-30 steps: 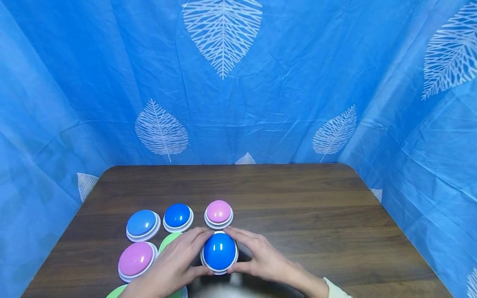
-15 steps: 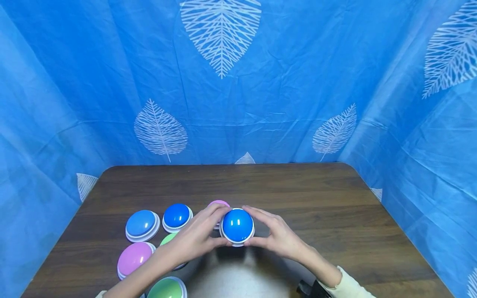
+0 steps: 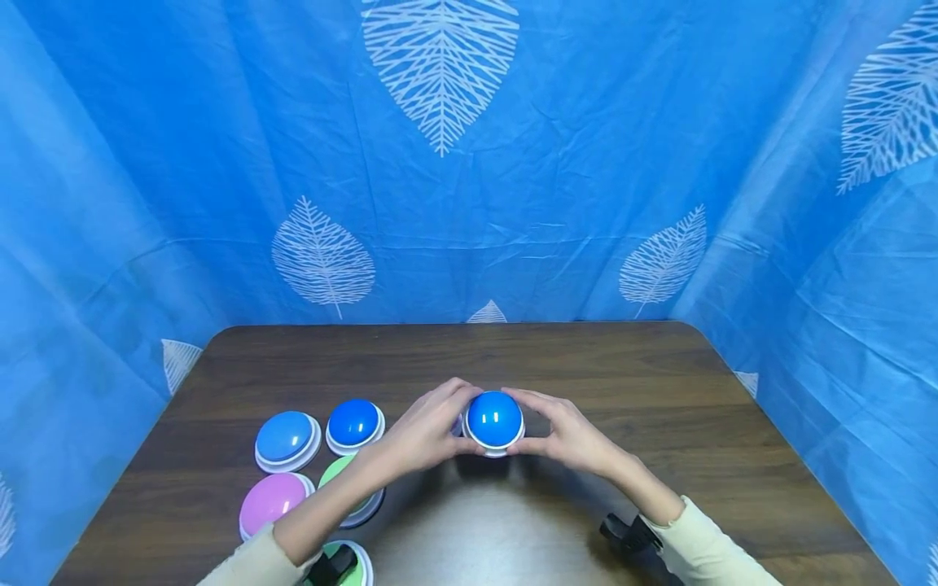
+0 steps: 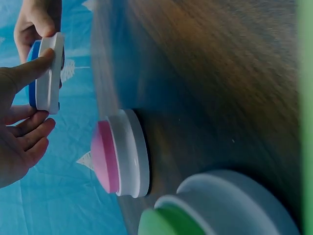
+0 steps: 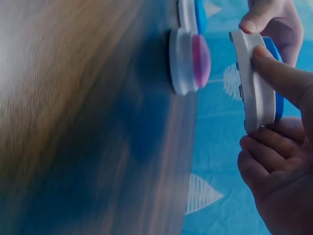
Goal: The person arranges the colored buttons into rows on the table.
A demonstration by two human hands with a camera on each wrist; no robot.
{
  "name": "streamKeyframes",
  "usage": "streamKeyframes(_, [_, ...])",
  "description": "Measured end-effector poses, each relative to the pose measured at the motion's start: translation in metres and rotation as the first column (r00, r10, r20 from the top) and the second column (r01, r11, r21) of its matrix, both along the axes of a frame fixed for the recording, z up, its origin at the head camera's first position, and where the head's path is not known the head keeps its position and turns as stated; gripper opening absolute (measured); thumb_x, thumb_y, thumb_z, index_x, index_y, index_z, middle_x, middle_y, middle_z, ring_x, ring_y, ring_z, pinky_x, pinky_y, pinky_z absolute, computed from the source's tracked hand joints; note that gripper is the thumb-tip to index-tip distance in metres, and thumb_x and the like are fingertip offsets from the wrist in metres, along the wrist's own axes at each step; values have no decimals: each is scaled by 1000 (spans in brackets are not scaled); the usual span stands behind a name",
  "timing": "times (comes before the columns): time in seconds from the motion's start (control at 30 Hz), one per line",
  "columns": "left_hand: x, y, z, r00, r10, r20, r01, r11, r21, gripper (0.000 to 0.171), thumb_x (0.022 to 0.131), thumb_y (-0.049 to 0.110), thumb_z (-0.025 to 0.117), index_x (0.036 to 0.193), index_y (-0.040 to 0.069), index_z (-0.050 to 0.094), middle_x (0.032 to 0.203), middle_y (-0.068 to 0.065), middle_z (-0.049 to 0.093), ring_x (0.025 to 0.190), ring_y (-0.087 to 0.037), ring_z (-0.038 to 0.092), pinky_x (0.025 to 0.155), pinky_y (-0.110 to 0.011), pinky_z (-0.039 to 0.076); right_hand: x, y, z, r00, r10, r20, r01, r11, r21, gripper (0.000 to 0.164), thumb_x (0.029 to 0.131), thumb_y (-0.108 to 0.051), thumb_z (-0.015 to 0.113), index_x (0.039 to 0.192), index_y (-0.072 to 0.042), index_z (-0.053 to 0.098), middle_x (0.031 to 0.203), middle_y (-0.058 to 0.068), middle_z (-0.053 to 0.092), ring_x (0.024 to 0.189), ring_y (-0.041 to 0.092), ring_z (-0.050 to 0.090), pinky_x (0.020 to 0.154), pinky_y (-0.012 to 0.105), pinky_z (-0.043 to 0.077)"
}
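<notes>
Both hands hold a round blue-domed push button (image 3: 494, 419) with a white base, one at each side. It is raised off the table, as its side and underside edge show in the left wrist view and the right wrist view. My left hand (image 3: 434, 425) grips the left rim between thumb and fingers. On the opposite rim, my right hand (image 3: 563, 433) does the same, its thumb on the white base (image 5: 261, 95). Below the held button, a pink button (image 4: 112, 156) stands on the table; in the head view it is almost wholly hidden behind the left hand.
On the left of the wooden table (image 3: 623, 366) stand a light blue button (image 3: 283, 437), a dark blue button (image 3: 354, 422), a pink button (image 3: 271, 502) and green buttons (image 3: 339, 467), partly covered by the left arm. A blue leaf-print curtain (image 3: 557, 163) surrounds the table.
Both hands have carried the blue button up from the near middle of the table, then farther away and to the right. The pink button behind it has become hidden in the head view.
</notes>
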State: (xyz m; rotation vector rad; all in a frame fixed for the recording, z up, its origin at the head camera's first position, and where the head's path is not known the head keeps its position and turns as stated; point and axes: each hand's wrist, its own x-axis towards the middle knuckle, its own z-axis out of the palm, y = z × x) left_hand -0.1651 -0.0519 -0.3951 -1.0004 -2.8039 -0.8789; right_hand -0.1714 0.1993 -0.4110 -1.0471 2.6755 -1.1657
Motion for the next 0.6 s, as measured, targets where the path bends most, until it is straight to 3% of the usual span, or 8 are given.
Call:
streamKeyframes(0.2, [-13, 7, -6, 1000, 17, -2, -17, 997, -71, 70, 78, 35, 86, 134, 7, 56, 125, -8, 57, 112, -25, 59, 95, -45, 51, -15, 4, -5, 1000, 0, 24, -1, 999, 45, 75, 84, -36, 80, 145, -5, 49, 141, 11, 55, 129, 31, 52, 101, 55, 43])
streamKeyframes(0.6, [-36, 11, -19, 996, 15, 92, -2, 991, -136, 68, 79, 35, 85, 133, 4, 56, 124, -9, 57, 112, -24, 58, 97, -41, 49, -34, 3, -22, 993, 10, 118, -18, 998, 60, 73, 86, -34, 78, 146, -4, 47, 141, 13, 54, 129, 31, 51, 103, 53, 42])
